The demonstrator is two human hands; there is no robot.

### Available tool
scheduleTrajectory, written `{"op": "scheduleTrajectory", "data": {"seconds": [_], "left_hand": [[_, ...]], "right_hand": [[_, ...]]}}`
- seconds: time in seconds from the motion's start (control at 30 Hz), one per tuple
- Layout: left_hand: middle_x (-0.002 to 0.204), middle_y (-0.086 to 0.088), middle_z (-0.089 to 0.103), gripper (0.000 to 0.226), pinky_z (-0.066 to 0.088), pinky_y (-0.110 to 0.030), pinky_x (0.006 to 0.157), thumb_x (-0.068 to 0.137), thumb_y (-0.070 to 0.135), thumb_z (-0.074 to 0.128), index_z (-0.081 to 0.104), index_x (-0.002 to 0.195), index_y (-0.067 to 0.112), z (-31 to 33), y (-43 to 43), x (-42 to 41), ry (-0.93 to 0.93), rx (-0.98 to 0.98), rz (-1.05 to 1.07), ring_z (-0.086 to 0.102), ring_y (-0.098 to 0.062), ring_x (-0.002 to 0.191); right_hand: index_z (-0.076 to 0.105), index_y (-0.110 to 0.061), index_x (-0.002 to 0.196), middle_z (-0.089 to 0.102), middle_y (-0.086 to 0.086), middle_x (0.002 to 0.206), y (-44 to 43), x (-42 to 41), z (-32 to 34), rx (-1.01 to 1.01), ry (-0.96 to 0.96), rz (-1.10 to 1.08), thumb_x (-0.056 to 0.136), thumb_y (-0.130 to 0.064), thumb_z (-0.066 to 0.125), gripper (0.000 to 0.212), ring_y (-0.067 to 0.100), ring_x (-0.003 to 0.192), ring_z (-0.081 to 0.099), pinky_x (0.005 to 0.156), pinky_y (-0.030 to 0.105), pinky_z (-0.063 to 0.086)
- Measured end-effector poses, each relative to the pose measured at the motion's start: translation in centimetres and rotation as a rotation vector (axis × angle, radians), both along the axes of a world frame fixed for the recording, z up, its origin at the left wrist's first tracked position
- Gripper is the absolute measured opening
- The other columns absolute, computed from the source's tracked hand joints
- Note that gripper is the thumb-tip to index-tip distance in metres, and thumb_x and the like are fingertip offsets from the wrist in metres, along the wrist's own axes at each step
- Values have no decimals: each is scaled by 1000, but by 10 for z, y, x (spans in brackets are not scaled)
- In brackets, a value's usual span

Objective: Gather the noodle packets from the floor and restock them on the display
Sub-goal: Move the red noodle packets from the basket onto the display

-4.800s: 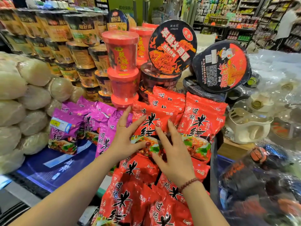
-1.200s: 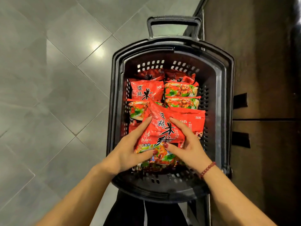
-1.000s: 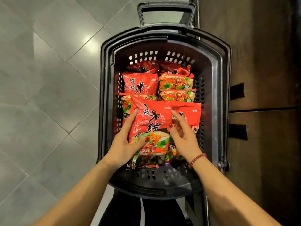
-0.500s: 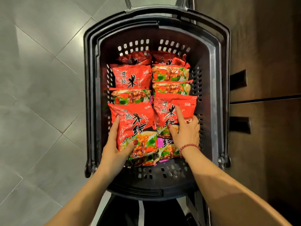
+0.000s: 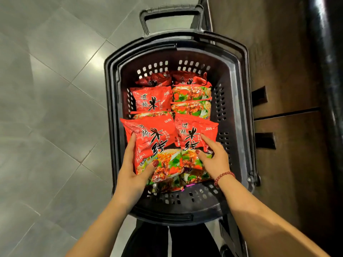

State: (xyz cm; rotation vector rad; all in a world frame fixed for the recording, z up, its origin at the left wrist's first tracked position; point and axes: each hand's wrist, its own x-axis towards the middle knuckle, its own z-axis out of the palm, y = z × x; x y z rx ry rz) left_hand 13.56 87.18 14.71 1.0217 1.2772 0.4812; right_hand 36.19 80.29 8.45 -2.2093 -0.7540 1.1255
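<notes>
Two hands, apart, reach into the black perforated plastic basket (image 5: 239, 101). The left hand (image 5: 132, 169) grips the left red glossy noodle packet (image 5: 150, 138) at 7 o'clock. The right hand (image 5: 215, 160) lies on the right red packet (image 5: 193, 130) at 5 o'clock, grip unclear. Better to close both firmly, then lift together.

Red noodle packets (image 5: 152, 101) with black lettering, black perforated basket (image 5: 176, 214), grey tiled floor (image 5: 46, 108), seemingly dark brown cabinet (image 5: 278, 71).

left hand (image 5: 133, 169): thumb, fingers clamped | right hand (image 5: 216, 159): index straight, others curled
</notes>
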Motion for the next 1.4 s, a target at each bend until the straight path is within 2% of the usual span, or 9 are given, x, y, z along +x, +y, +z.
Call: {"op": "scheduleTrajectory", "data": {"seconds": [0.1,0.27,0.37,0.67,0.8,0.93,1.03,1.23,1.4], "left_hand": [[146,23,42,83,44,-43,107,87,8,69,28,145,52,32,6,-8,-33,36,-17,47,-4,131],[138,28,47,84,53,-19,88,85,-1,63,28,143,50,107,18,-20,-66,96,19,56,3,118],[135,26,50,84,52,-14,80,84,-2,62,30,141,50,165,27,-26,-83,156,6,58,2,115],[145,26,43,86,42,-51,106,84,19,71,24,139,66,340,26,-22,-130,370,-225,50,-8,129],[150,22,38,81,35,-54,111,73,43,68,27,139,65,395,12,3,-186,483,-310,41,-8,137],[137,40,42,77,35,-44,112,76,29,69,33,130,71,434,-13,44,-261,552,-416,43,8,129],[136,41,42,77,36,-32,107,81,26,75,36,130,70,456,-41,78,-341,575,-501,44,11,127],[136,45,38,77,30,-12,104,87,4,62,40,130,64,475,-114,145,-450,609,-644,32,20,129],[140,40,39,74,31,1,96,78,16,63,41,127,67,478,-181,197,-561,592,-782,34,15,132]], "right_hand": [[59,-31,128,56,0,124,-6,-1,37,75,-2,-118,84,-4,70,52,9,118,50,107,29,39],[58,-34,122,58,0,117,-16,-10,143,268,-39,-301,84,2,69,54,-9,103,54,84,0,39],[59,-40,117,60,-3,120,-23,-21,219,375,-48,-340,82,4,70,58,-1,110,55,90,4,41],[59,-28,125,61,-6,111,-72,-40,416,630,-270,-389,78,-6,74,54,-10,101,55,89,4,36],[58,-41,124,60,-17,111,-105,-34,466,703,-358,-487,77,-15,74,56,-13,100,53,86,2,35],[60,-43,122,59,-31,114,-146,-18,503,762,-408,-589,76,-20,73,53,-10,108,54,89,4,37],[56,-48,124,60,-17,119,-186,-4,521,748,-464,-678,80,-9,77,63,-6,112,54,94,9,39],[59,-52,117,56,-26,126,-281,17,546,709,-483,-863,81,-13,75,56,-6,123,45,101,20,42],[53,-62,119,51,-31,130,-361,29,553,615,-558,-989,79,-20,77,63,12,138,35,109,39,36]]}}
